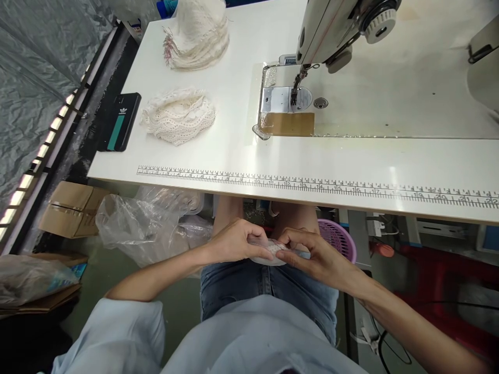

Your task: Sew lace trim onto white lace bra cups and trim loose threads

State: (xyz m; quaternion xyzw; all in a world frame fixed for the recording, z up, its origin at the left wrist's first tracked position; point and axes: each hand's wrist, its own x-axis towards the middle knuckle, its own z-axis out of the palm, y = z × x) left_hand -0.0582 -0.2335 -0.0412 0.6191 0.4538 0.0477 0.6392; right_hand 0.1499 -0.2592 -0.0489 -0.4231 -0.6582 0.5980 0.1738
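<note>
Over my lap, below the table's front edge, both hands grip a small piece of white lacy fabric [268,254]. My left hand [239,241] pinches its left side between thumb and fingers. On the other side, my right hand [302,252] pinches the right edge. Fingers cover part of the fabric, so its full shape is hidden. On the white table lies a loose bundle of cream lace [179,117], and behind it a taller stack of cream fabric pieces [198,36] with pinkish edges at its left.
A sewing machine [323,31] stands at the back right of the table [234,150], with a printed ruler [312,184] along the front. A dark phone [120,122] lies at the left edge. Below are plastic bags [148,223], a cardboard box [74,208] and a purple basket [338,239].
</note>
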